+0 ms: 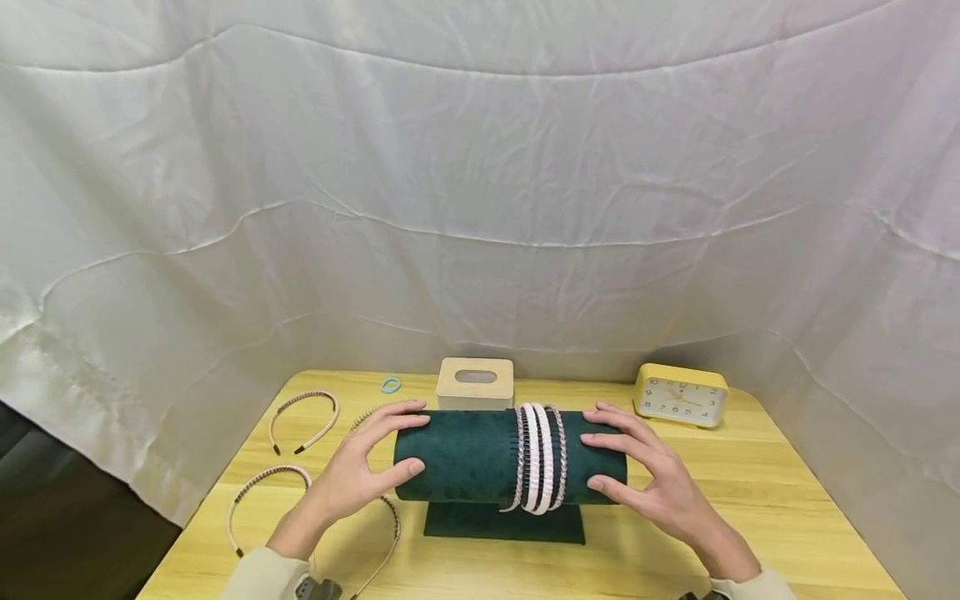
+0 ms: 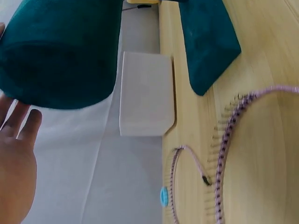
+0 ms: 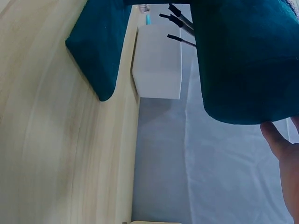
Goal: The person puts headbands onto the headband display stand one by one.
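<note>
A dark green velvet headband display stand [image 1: 457,458] stands on the table, its roll lying crosswise above a flat base. Several headbands [image 1: 538,458], white braided and pinkish with dark comb teeth, sit round the roll right of its middle. My left hand [image 1: 356,471] touches the roll's left end, its fingers spread and fairly straight over the top and the thumb at the front. At the right end my right hand [image 1: 652,475] rests in the same way, thumb low and fingers above. Parts of both hands fall outside the wrist views.
More headbands lie at left: one at the back [image 1: 333,412], one nearer [image 1: 231,510], others partly hidden by the left arm. A light blue ring [image 1: 390,385], a tissue box [image 1: 450,385] and a yellow alarm clock [image 1: 681,396] stand along the back, before a grey curtain [image 1: 480,167].
</note>
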`<state>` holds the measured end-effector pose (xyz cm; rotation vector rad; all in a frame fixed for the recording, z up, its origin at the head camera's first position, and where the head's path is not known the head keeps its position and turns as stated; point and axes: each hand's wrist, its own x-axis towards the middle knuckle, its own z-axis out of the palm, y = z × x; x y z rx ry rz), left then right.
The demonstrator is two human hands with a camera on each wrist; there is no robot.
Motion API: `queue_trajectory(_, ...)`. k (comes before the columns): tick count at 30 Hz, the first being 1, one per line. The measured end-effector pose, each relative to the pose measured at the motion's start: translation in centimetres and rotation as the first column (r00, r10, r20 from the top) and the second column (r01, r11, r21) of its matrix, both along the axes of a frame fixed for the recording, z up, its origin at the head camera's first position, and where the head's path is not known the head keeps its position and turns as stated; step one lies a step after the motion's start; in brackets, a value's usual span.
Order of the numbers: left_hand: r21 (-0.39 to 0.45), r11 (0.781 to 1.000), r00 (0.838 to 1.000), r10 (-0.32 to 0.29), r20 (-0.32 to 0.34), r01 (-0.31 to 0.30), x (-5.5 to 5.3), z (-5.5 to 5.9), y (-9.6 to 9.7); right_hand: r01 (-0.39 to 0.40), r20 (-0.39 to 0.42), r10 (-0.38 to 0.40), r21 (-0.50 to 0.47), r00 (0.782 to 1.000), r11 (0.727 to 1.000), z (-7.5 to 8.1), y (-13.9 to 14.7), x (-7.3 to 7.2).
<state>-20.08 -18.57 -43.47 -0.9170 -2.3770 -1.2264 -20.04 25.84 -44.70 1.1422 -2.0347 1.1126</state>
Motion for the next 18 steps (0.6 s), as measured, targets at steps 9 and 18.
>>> queue_trajectory(9, -0.067, 0.988, 0.989, 0.139, 0.046, -0.136, 0.2, 0.5, -4.2, 0.028, 0.013, -0.028, 0.014, 1.0, 1.0, 0.0, 0.1, 0.1)
queue_trajectory(18, -0.118, 0.975, 0.98, 0.197, 0.042, -0.191, -0.4, -1.2, -10.8, 0.022, 0.017, -0.022, 0.014, 1.0, 1.0, 0.1, 0.0, 0.1)
